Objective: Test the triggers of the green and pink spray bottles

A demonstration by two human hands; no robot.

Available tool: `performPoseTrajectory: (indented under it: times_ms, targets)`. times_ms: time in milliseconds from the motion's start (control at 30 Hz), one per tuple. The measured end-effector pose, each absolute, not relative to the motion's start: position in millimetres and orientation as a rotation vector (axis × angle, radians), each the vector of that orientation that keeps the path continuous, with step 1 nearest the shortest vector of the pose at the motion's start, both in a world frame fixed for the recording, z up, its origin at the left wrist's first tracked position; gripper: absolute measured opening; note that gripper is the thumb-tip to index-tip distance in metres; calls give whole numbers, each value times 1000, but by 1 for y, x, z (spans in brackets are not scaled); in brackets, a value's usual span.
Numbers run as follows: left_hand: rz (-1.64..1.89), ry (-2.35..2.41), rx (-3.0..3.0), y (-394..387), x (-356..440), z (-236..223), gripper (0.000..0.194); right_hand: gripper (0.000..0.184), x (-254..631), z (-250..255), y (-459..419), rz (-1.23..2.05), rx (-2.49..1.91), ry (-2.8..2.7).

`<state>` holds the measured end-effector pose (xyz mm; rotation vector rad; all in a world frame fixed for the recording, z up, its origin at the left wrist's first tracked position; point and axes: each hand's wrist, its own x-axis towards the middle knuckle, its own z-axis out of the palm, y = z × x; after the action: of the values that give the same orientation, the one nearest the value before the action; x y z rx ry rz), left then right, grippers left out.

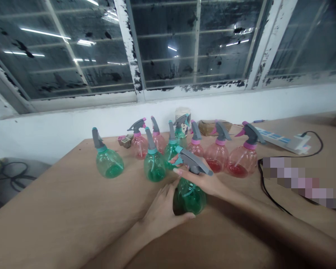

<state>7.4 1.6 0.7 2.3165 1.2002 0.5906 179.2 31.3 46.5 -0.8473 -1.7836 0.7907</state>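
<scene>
From my end of the head camera, I have both hands on one green spray bottle (192, 196), standing close to upright over the worktop (112, 213); I can't tell whether its base touches the wood. My right hand (203, 177) is closed around its neck, just under the grey trigger head (194, 161), whose teal nozzle faces left. My left hand (161, 209) curves along the bottle's left side, fingers partly hidden and thumb reaching across near the base; how firmly it presses, I can't tell. Taking that held bottle as my landmark, three green bottles (155, 168) stand behind it and to its left, one of them just behind, and a fourth, the outer green bottle (109, 164), sits well apart on the far left. Two pink bottles (140, 147) stand behind and left, while three more, the right-hand pink bottles (217, 157), line up behind and to the right. Farther back are a pale tub (182, 112) and a brown packet (212, 127). Well to the right I make out a white power strip (280, 140) and a black cable (264, 185).
</scene>
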Motion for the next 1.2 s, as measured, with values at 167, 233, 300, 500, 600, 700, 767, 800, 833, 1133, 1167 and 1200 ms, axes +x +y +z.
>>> performPoseTrajectory:
  times_ms: [167, 233, 300, 500, 600, 700, 767, 800, 833, 1133, 1167, 1200]
  targets:
    - [607, 1208, 2315, 1, 8, 1, 86, 27, 179, 49, 30, 810, -840, -1766]
    - [608, 1203, 2315, 1, 8, 1, 86, 24, 178, 51, 29, 799, -843, -1753]
    - [609, 1201, 2311, 1, 8, 1, 87, 22, 177, 51, 27, 767, -864, -1728]
    - [607, 1196, 2274, -2, 7, 2, 82, 24, 172, 49, 25, 725, -901, -1702]
    - [604, 1234, 2240, -1, 6, 3, 82, 24, 168, 49, 29, 758, -884, -1710]
    - [613, 1239, 2216, -1, 3, 4, 84, 25, 165, 49, 29, 807, -862, -1710]
    - [620, 1232, 2215, -4, -3, 5, 84, 26, 163, 50, 24, 845, -869, -1730]
    - [614, 1229, 2222, -8, -7, 5, 83, 28, 163, 50, 21, 858, -881, -1755]
    - [603, 1235, 2232, -13, -13, 6, 82, 33, 162, 50, 17, 869, -895, -1798]
    - [640, 1808, 2115, -43, -111, 7, 72, 79, 149, 32, -12, 932, -1079, -2167]
    - [679, 1840, 2098, -37, -120, 6, 72, 74, 148, 27, -14, 962, -1125, -2161]
    - [719, 1858, 2065, -31, -128, 4, 75, 69, 147, 23, -16, 983, -1163, -2154]
